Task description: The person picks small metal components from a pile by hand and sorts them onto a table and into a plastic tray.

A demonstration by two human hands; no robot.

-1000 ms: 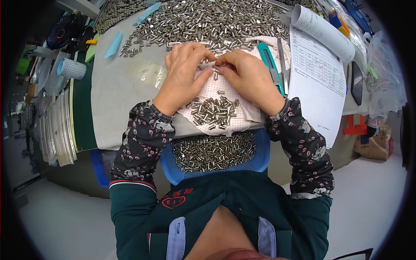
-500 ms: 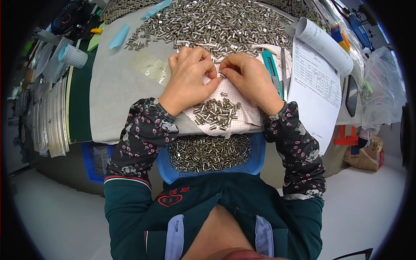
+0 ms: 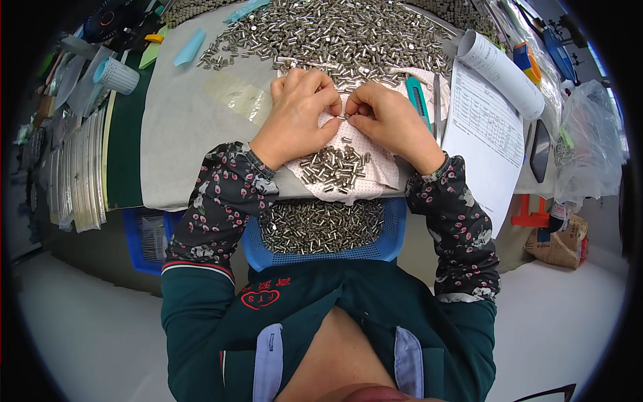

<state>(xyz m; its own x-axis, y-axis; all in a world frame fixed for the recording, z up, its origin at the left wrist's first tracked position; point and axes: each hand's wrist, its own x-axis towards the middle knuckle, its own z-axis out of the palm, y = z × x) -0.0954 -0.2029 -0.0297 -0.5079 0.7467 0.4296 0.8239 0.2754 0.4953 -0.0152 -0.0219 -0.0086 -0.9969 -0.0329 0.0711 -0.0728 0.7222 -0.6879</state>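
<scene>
Pin [image 3: 343, 118], pinched, far as I can tell, between near-closed fingertips of my left hand [image 3: 301, 110] and right hand [image 3: 388, 122], could slip if squeezed off-centre and get lost in the loose pile [image 3: 335, 169] just below my grip, with bare tabletop [image 3: 177, 147] left, cutter [image 3: 416, 99] crowding right.

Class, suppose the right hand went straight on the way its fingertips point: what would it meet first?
Beyond the small metal piece at its fingertips, the right hand would probably meet the left hand first, around its thumb and fingertips; depth is hard to judge here.
</scene>
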